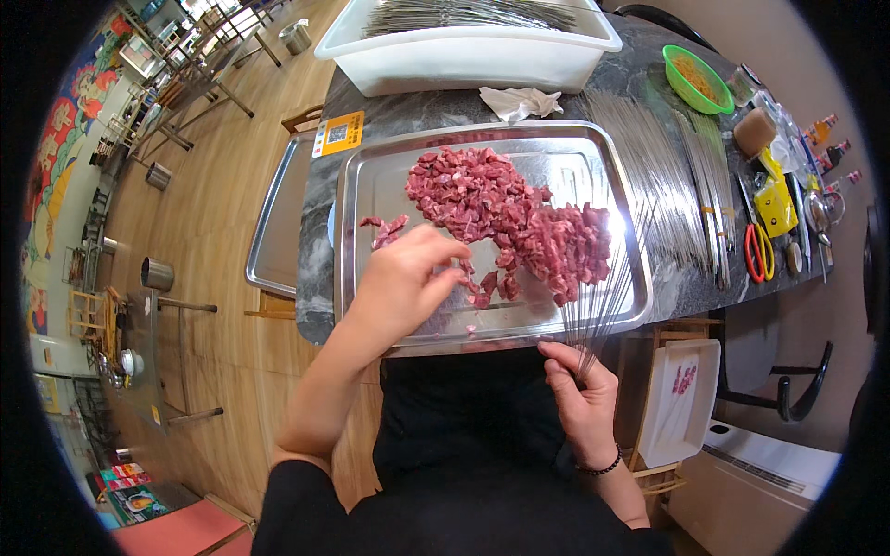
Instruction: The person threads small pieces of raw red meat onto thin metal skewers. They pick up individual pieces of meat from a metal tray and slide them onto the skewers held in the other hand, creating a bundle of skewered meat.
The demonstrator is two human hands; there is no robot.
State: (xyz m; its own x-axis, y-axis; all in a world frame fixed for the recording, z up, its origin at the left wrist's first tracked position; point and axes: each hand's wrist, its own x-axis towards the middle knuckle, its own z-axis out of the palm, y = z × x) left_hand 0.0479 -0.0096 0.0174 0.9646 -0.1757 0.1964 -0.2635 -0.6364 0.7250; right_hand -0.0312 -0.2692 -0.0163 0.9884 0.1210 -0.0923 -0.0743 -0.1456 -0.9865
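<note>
Cut pieces of raw red meat (477, 190) lie heaped in a shiny metal tray (371, 185). My left hand (403, 278) is over the tray's near left part, thumb and forefinger closed at a small bit of meat by the heap's near edge. A few pieces sit just behind its knuckles. My right hand (584, 398), at the tray's near right edge, grips a bundle of thin metal skewers (598, 310). They fan out from the fingers over the rim beside the heap. Whether any of their tips touch meat, I cannot tell.
A white tub (464, 65) of skewers stands behind the tray. More loose skewers (649, 167) lie to the right, near orange-handled scissors (760, 253) and a green bowl (695, 79). Crumpled tissue (519, 104) lies behind the tray. Lower right is a white bin (681, 408) holding meat skewers.
</note>
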